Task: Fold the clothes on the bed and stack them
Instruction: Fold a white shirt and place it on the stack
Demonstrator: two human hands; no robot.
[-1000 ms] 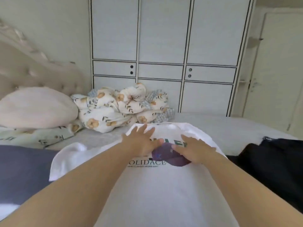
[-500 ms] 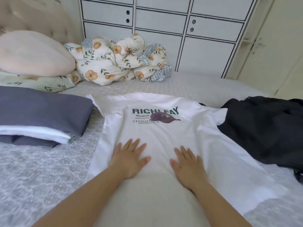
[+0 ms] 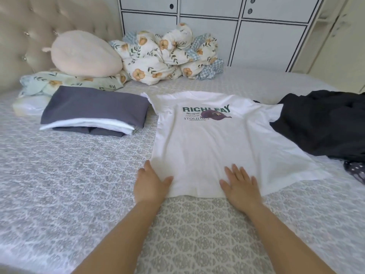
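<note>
A white T-shirt [image 3: 207, 147] with green lettering and a purple cap print lies spread flat, front up, on the grey patterned bed [image 3: 69, 184]. My left hand [image 3: 149, 184] rests flat at the shirt's lower left corner, thumb on the hem. My right hand [image 3: 240, 184] presses flat on the hem, fingers straight. A folded stack of grey and white clothes [image 3: 92, 113] lies to the left. A heap of black clothes [image 3: 324, 123] covers the shirt's right sleeve.
A crumpled floral quilt [image 3: 166, 54], a round pink cushion [image 3: 85, 54] and a green floral pillow [image 3: 65, 84] sit at the headboard. A dark dotted fabric [image 3: 355, 171] shows at the right edge. White wardrobe doors [image 3: 266, 42] stand behind the bed.
Both hands slid down the shirt from the chest print to the bottom hem, smoothing it. The view tilted downward and the left hand moved out to the shirt's left edge.
</note>
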